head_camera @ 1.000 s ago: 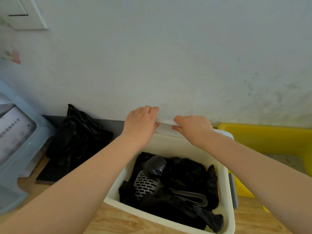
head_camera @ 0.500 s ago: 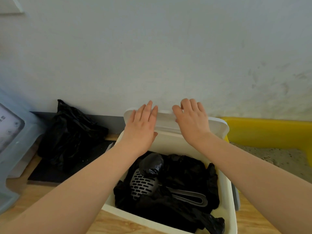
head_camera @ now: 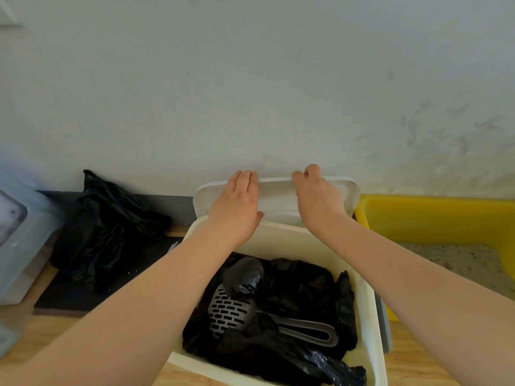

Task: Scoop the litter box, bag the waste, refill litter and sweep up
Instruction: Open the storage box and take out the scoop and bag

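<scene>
The yellow litter box is cut off at the right edge, and its grey litter shows only partly. A cream bin on the wooden floor holds black bags and a grey slotted scoop. Its white lid stands raised at the far rim. The left hand lies flat against the lid, fingers together; the right hand curls over its top edge.

Two bare forearms reach forward from the lower corners, converging toward the centre. The left hand lies palm down with fingers straight and together, pointing away from the person. The right hand, just beside it, has its fingers curled over at the knuckles, wrist slightly bent.
</scene>
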